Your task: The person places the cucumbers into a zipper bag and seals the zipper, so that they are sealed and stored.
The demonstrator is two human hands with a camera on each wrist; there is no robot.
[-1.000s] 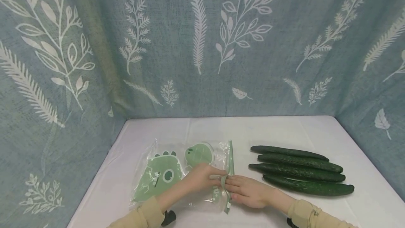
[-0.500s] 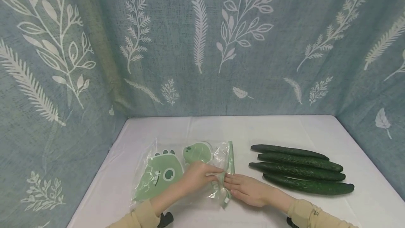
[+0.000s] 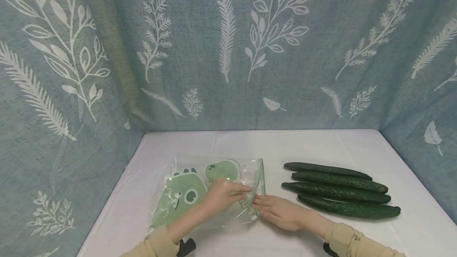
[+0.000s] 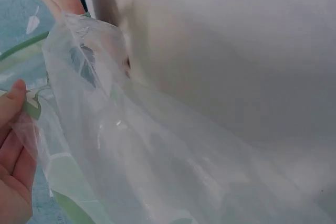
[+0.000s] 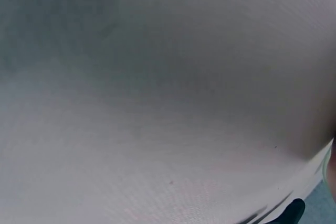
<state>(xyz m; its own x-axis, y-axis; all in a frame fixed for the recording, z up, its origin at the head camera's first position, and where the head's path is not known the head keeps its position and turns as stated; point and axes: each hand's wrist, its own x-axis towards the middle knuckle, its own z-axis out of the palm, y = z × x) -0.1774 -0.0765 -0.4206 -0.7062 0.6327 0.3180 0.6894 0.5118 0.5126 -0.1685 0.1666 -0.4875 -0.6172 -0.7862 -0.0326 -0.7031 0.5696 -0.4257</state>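
- From where I stand, a clear plastic bag printed with green dinosaur shapes (image 3: 192, 189) lies flat on the white cloth-covered surface (image 3: 242, 144), its green-edged mouth (image 3: 262, 175) facing right.
- The person's left hand (image 3: 223, 194) reaches over the bag and pinches the film near that mouth between thumb and fingers.
- The right hand (image 3: 278, 211) lies low with its fingers straight and close together, their tips at the bag's mouth; I cannot tell whether they reach inside.
- Four long, dark green cucumbers (image 3: 337, 192) lie side by side to the right of the bag, apart from it and just beyond the right hand.
- Beige sleeves (image 3: 157, 245) cover both forearms.
- A blue-grey curtain with white leaf patterns (image 3: 200, 50) hangs behind the surface and along both sides.
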